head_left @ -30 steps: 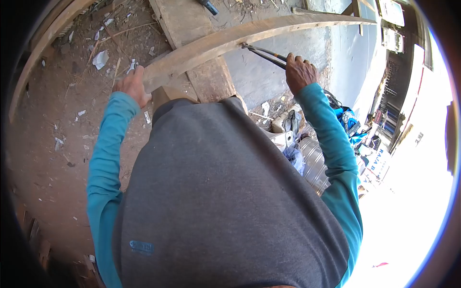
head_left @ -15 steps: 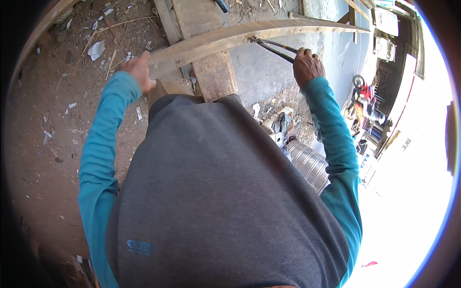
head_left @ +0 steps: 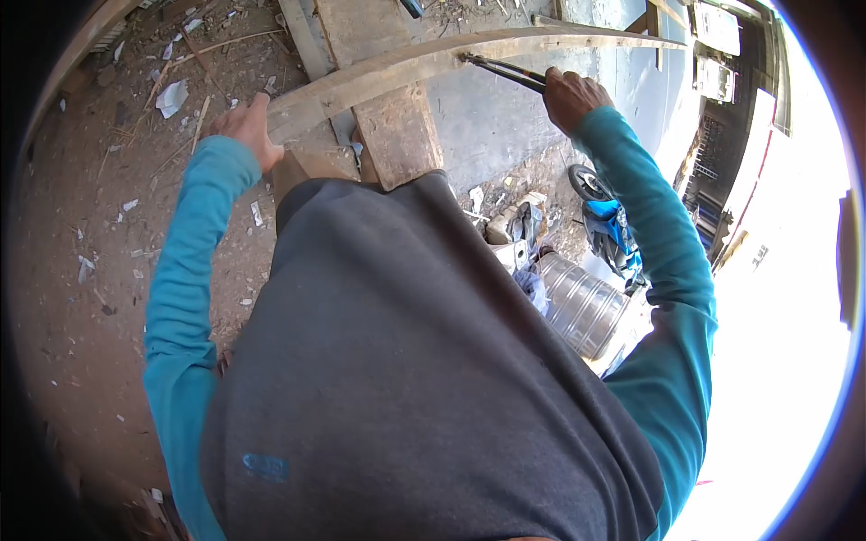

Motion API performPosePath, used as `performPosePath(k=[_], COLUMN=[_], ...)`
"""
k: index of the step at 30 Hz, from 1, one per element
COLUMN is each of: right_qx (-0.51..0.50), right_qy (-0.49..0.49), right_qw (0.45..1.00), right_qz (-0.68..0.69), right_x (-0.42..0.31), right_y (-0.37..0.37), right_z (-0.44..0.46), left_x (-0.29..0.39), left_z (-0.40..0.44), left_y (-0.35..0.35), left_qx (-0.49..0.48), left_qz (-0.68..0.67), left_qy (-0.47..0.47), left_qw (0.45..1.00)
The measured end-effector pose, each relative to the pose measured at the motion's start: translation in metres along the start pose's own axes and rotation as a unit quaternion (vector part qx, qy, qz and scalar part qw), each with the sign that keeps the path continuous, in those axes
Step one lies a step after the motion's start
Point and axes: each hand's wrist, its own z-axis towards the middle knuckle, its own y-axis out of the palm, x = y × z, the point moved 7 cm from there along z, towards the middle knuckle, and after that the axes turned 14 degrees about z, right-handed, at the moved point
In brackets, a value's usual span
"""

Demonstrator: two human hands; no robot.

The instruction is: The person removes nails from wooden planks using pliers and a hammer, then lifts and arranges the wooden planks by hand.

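Note:
A long wooden beam [head_left: 379,79] runs across the top of the view, looking curved through the lens. My left hand [head_left: 245,131] grips its left end, thumb on the near side. Some of the fingers are hidden behind the wood. My right hand [head_left: 575,97] is wrapped round the handle ends of dark pincers [head_left: 505,70]. The handles lie close together, and the jaws meet the near face of the beam left of that hand. What the jaws bite on is too small to make out.
Boards [head_left: 401,135] lie under the beam. Paper scraps [head_left: 171,99] and wood bits litter the dirt floor at left. A ribbed metal drum [head_left: 582,307] and a blue motorcycle [head_left: 613,234] are near my right arm. A dark tool [head_left: 412,8] lies at the top edge.
The pincer handles have come closer together in my right hand. My right elbow has swung outward. The blue motorcycle now shows beside my arm; the red one no longer does.

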Motion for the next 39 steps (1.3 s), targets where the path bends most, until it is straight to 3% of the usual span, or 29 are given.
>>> performPosePath(k=[1,5,7,25,29,32,34,36,39], right_qx=[-0.002,0.009,-0.005,-0.002,-0.006,0.039,0.036,-0.022,-0.014], right_qy=[-0.012,-0.061,-0.054,-0.145,-0.141,-0.175,-0.193,-0.112,-0.115], right_qw=[1.0,0.998,0.999,0.988,0.989,0.983,0.98,0.993,0.993], right_qz=[-0.005,-0.006,0.0,0.05,0.05,0.037,0.032,0.034,0.035], right_x=[0.001,0.011,0.014,0.059,0.067,0.074,0.068,0.064,0.062], right_y=[-0.002,0.001,0.002,0.025,0.034,0.028,0.02,0.023,0.023], right_z=[0.003,0.014,0.015,0.061,0.069,0.085,0.085,0.079,0.075], left_x=[0.001,-0.011,-0.009,-0.003,-0.006,-0.01,-0.013,-0.012,-0.012], left_z=[-0.009,-0.005,-0.008,-0.007,-0.004,-0.003,0.002,-0.001,-0.003], left_y=[-0.011,0.001,-0.003,-0.016,-0.007,-0.01,-0.001,-0.003,-0.009], left_qx=[0.058,0.109,0.179,0.209,0.178,0.213,0.15,0.183,0.202], left_qz=[0.011,-0.023,-0.035,-0.051,-0.039,-0.046,-0.017,-0.027,-0.039], left_qy=[-0.004,0.052,0.08,0.122,0.118,0.137,0.111,0.124,0.129], left_qw=[0.998,0.992,0.98,0.969,0.976,0.966,0.982,0.975,0.97])
